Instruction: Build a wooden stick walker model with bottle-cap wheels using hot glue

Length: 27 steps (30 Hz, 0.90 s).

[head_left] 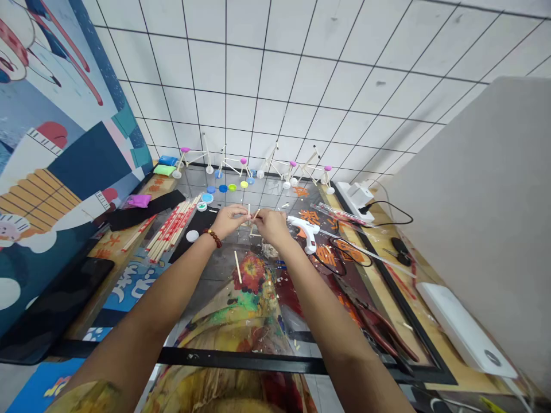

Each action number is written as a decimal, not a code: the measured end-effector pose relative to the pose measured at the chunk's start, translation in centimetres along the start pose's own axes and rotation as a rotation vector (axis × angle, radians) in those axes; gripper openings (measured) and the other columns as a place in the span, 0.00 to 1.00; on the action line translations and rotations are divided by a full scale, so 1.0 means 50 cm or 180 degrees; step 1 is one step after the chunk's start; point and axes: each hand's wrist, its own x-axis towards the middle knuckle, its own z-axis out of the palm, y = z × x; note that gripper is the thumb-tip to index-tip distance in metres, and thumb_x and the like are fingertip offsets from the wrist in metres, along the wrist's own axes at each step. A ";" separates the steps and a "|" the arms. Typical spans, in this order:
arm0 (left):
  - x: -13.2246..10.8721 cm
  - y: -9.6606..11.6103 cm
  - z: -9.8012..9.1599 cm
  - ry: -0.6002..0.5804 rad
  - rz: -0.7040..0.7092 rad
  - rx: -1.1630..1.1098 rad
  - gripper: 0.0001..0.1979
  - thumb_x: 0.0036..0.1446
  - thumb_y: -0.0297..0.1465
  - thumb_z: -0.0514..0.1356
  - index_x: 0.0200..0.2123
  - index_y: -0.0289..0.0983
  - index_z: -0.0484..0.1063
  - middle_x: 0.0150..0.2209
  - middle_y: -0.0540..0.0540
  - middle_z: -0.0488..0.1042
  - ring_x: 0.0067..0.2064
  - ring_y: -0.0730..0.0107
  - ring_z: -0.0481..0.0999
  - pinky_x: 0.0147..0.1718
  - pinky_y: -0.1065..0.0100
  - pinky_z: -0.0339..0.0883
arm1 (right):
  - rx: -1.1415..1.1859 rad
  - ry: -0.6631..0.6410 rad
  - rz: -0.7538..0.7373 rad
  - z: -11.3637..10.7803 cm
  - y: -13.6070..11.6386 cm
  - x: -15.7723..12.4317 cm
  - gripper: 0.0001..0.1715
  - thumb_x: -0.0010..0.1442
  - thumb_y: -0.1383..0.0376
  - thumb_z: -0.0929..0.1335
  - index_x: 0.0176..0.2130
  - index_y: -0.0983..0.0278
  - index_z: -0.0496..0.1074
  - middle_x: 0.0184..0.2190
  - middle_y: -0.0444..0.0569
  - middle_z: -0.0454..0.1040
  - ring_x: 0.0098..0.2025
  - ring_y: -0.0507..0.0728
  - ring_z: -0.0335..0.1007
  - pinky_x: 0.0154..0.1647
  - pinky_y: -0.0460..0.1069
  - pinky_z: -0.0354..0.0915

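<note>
Thin pale wooden sticks (pixel 253 216), too small to count, are pinched between the fingertips of the left hand (pixel 230 219) and the right hand (pixel 271 225), just above the glass table (pixel 215 269). One loose wooden stick (pixel 237 267) lies near on the glass, and one white glue gun (pixel 303 229) lies just beside the right hand. Four stick models with pink tops (pixel 232 166) stand along the back.

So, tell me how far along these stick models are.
Done: four stick models stand along the wall. In hand: the left hand and right hand pinch short sticks together over the glass tabletop, with the glue gun lying beside them. Left, it seems: a bundle of sticks and loose bottle caps lie unused, likely enough for more.
</note>
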 end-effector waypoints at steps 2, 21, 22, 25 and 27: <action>0.000 -0.001 0.000 0.0018 0.0009 0.0011 0.11 0.52 0.40 0.67 0.28 0.38 0.80 0.37 0.44 0.80 0.41 0.61 0.80 0.48 0.58 0.72 | -0.0017 -0.0004 0.0015 0.000 0.000 0.000 0.12 0.66 0.64 0.65 0.41 0.59 0.79 0.44 0.50 0.81 0.48 0.60 0.74 0.52 0.54 0.55; 0.002 -0.009 0.000 -0.0013 0.0101 0.0035 0.10 0.52 0.39 0.66 0.27 0.38 0.79 0.35 0.44 0.80 0.39 0.62 0.79 0.46 0.59 0.71 | 0.0005 0.0001 0.0042 0.004 0.004 0.004 0.11 0.66 0.64 0.65 0.40 0.58 0.79 0.45 0.49 0.81 0.49 0.60 0.74 0.52 0.54 0.55; 0.002 -0.008 0.000 -0.0017 0.0101 0.0033 0.10 0.52 0.38 0.66 0.27 0.38 0.79 0.35 0.44 0.80 0.39 0.62 0.79 0.46 0.59 0.71 | 0.0005 -0.0002 0.0046 0.005 0.004 0.004 0.11 0.66 0.64 0.65 0.40 0.58 0.79 0.45 0.49 0.81 0.49 0.60 0.74 0.52 0.54 0.55; 0.002 -0.006 -0.001 -0.0035 0.0093 0.0027 0.09 0.51 0.37 0.66 0.26 0.38 0.80 0.34 0.45 0.80 0.39 0.62 0.79 0.46 0.60 0.71 | 0.0007 -0.0022 0.0038 0.005 0.003 0.005 0.11 0.66 0.64 0.65 0.41 0.59 0.78 0.45 0.50 0.81 0.49 0.60 0.74 0.52 0.55 0.55; 0.002 -0.005 -0.002 -0.0045 0.0080 0.0021 0.09 0.52 0.37 0.66 0.26 0.38 0.80 0.34 0.45 0.80 0.39 0.62 0.79 0.46 0.60 0.71 | 0.0014 -0.0020 0.0035 0.005 0.003 0.004 0.11 0.66 0.64 0.65 0.41 0.59 0.78 0.45 0.50 0.81 0.49 0.60 0.74 0.52 0.55 0.55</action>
